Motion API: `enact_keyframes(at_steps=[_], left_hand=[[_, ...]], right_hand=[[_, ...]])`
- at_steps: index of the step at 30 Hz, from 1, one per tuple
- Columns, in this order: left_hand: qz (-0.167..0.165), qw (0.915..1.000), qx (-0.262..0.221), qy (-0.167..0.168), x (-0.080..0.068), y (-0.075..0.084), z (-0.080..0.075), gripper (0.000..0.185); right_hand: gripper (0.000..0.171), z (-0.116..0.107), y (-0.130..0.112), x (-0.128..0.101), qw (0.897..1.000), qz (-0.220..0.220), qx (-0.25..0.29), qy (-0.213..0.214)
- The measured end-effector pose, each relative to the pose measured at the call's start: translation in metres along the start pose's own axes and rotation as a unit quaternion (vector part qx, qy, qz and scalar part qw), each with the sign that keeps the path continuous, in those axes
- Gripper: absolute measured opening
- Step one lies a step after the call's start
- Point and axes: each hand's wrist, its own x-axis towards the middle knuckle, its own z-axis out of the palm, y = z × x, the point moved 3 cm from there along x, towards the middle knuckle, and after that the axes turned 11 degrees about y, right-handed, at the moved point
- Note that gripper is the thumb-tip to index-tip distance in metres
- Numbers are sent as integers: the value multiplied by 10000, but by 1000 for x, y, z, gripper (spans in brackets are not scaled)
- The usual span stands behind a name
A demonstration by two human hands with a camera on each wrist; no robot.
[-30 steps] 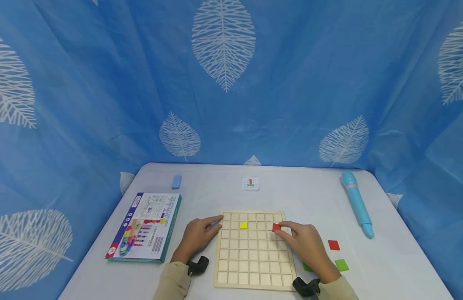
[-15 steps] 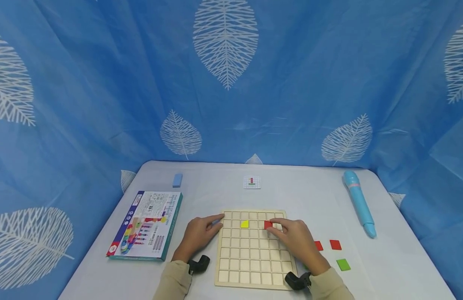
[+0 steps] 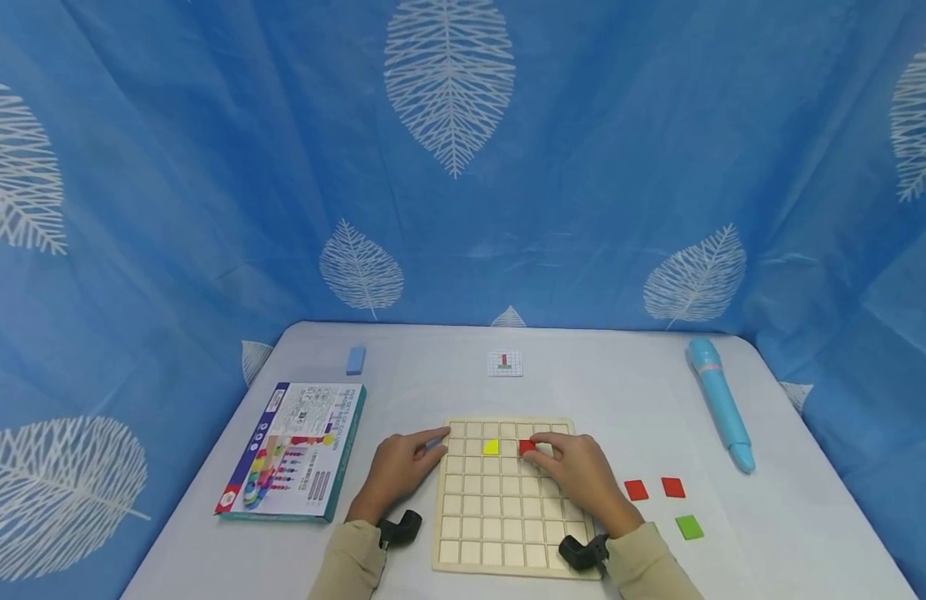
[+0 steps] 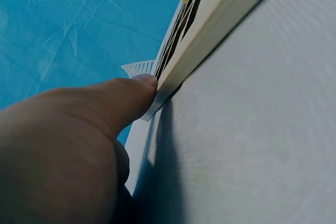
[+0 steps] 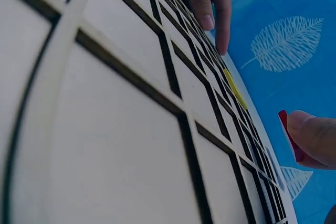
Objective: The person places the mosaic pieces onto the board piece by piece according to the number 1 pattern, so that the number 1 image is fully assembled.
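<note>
A wooden grid board [image 3: 500, 507] lies at the front of the table, with a yellow square tile [image 3: 491, 447] in its second row. My right hand [image 3: 578, 472] pinches a red square tile [image 3: 526, 447] between thumb and finger over the board, right of the yellow one. In the right wrist view that red tile [image 5: 290, 136] is tilted and raised off the grid. My left hand [image 3: 393, 472] touches the board's upper left edge with outstretched thumb and index finger. The left wrist view shows one fingertip [image 4: 147, 80] against the board's side.
Two red tiles [image 3: 673, 487] and a green tile [image 3: 689, 527] lie right of the board, with a bit of green by the right wrist. A pattern card [image 3: 504, 363], blue block [image 3: 355, 361], printed box [image 3: 293, 450] and blue microphone-shaped object [image 3: 721, 408] stand around.
My right hand has carried the red tile leftward over the board, toward the yellow tile. A red tile on the table has come out from behind the right arm. The left hand stays put.
</note>
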Motion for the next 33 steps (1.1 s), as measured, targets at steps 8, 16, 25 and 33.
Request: enact_keyframes(at_steps=[8,16,25,33], left_hand=[[-19,10000,37,15,1,-1,0,35],[64,9999,58,-120,5,1,1,35],[-48,10000,-53,-62,1,0,2,34],[-102,9999,-32,9,-1,-3,2,35]], right_hand=[[32,8,-1,2,9998,-23,197,57],[33,18,-1,0,9990,279,324,-98],[34,28,-5,4,9993,177,305,-147],[31,33,-9,4,9999,106,112,-8]])
